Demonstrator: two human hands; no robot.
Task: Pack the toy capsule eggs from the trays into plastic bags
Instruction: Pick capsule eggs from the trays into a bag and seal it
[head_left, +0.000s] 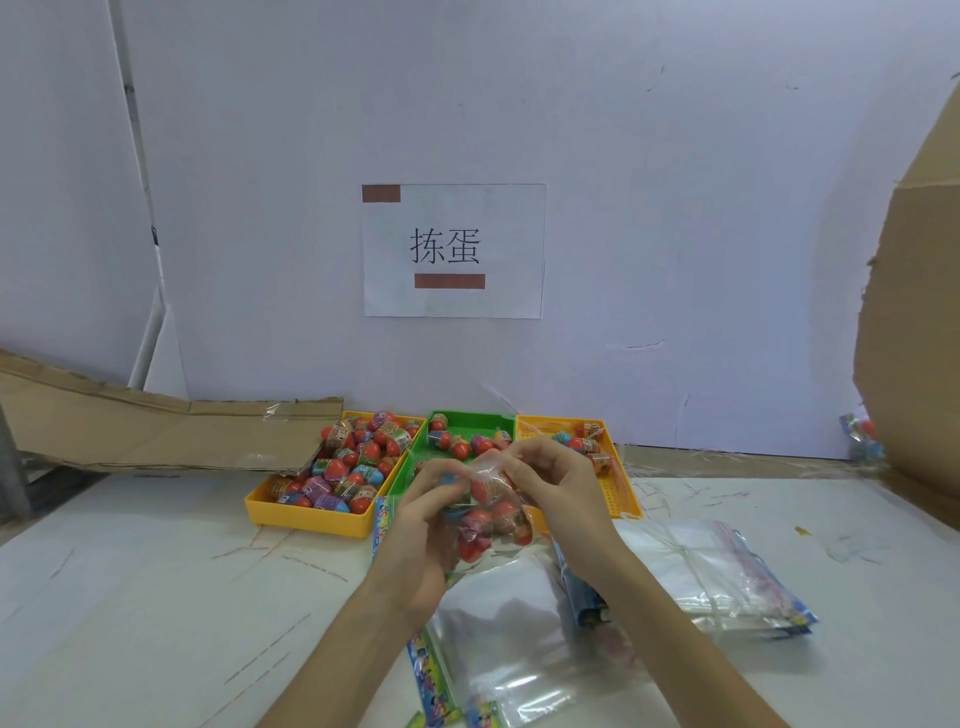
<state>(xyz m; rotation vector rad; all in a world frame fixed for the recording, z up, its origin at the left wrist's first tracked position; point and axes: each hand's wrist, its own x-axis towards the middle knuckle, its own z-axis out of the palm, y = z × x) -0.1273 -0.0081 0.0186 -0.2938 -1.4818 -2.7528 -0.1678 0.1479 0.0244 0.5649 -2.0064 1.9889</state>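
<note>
Three trays (306, 519), two hands (421, 530), one filled bag (493, 519), one sign (453, 249)

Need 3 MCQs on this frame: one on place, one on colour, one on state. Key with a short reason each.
1. The fullest tray stands:
A. leftmost in the row
B. in the middle
C. rightmost

2. The middle tray is:
A. blue
B. green
C. white

3. The bag gripped by the left hand and right hand is:
A. empty
B. lying flat on the table
C. lifted, with eggs inside

Key:
1 A: the tray heaped with eggs is at the left end of the row.
2 B: its rim and floor are green, between two yellow trays.
3 C: red eggs show through the clear plastic, held up in front of the trays.
</note>
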